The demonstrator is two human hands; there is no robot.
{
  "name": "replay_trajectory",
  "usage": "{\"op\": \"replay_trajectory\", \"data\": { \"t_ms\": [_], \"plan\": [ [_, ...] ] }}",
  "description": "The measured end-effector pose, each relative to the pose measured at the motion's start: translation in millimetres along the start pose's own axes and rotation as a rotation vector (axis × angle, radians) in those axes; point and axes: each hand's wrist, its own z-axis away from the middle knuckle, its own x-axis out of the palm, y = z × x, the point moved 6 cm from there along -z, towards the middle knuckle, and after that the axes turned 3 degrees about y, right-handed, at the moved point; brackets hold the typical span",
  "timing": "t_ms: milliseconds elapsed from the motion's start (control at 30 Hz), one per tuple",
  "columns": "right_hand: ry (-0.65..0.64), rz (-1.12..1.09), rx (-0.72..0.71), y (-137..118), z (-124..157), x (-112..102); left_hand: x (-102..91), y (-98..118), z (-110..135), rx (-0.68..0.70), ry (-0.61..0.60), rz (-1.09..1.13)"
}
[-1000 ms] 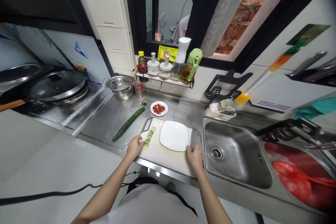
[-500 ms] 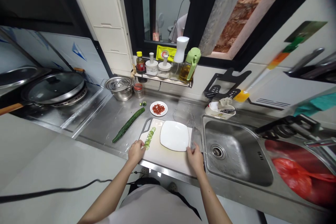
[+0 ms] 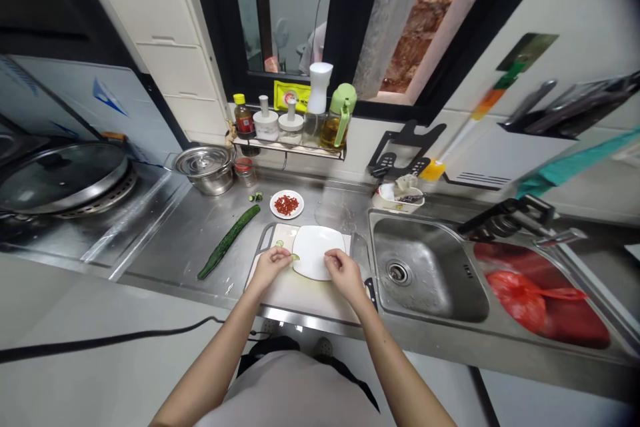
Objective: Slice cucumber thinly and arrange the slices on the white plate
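My left hand (image 3: 273, 268) pinches a cucumber slice (image 3: 295, 257) at the left edge of a white square plate (image 3: 315, 243). My right hand (image 3: 345, 273) is closed over the plate's right side; what its fingertips hold, if anything, is too small to make out. The plate rests on a pale cutting board (image 3: 303, 300). Another cucumber slice (image 3: 279, 243) shows on the board beyond my left hand, which may hide others. To the left lies a long cucumber (image 3: 229, 241). A knife (image 3: 371, 292) lies along the board's right side, its black handle toward me.
Chopped red pieces fill a small white dish (image 3: 287, 213) behind the board. Cucumber ends (image 3: 256, 197) lie beside it. A lidded steel pot (image 3: 213, 177) and a red-lidded jar (image 3: 245, 172) stand at the back. The steel sink (image 3: 425, 287) is on the right. Seasonings line a rack (image 3: 300, 147).
My left hand has moved up and right from the slice row to the plate with a cucumber slice. My right hand has shifted inward from the plate's right edge. The view has turned right.
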Motion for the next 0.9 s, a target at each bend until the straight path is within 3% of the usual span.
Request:
{"op": "replay_trajectory", "data": {
  "t_ms": [133, 233, 400, 567, 733, 900],
  "plan": [
    [-0.065, -0.098, -0.19, -41.0, -12.6, 3.8, 16.2, 33.7, -2.6, 0.042, -0.069, 0.062],
    [-0.09, -0.112, -0.27, -56.2, -17.8, 8.3, 22.1, 47.6, -3.0, 0.061, -0.095, 0.075],
    [-0.082, -0.125, -0.265, -59.5, -25.0, 13.1, 26.1, 52.3, -2.9, 0.092, -0.095, 0.067],
    [-0.115, -0.132, -0.276, -65.9, -36.2, 3.6, 21.4, 66.8, -4.6, 0.288, -0.013, -0.156],
    [-0.183, -0.045, -0.344, -80.7, -46.3, -10.8, 26.8, 92.8, -7.8, 0.446, -0.059, -0.394],
    [-0.241, -0.049, -0.344, -85.3, -51.2, -15.6, 33.6, 106.2, -8.2, 0.535, -0.082, -0.473]
  ]
}}
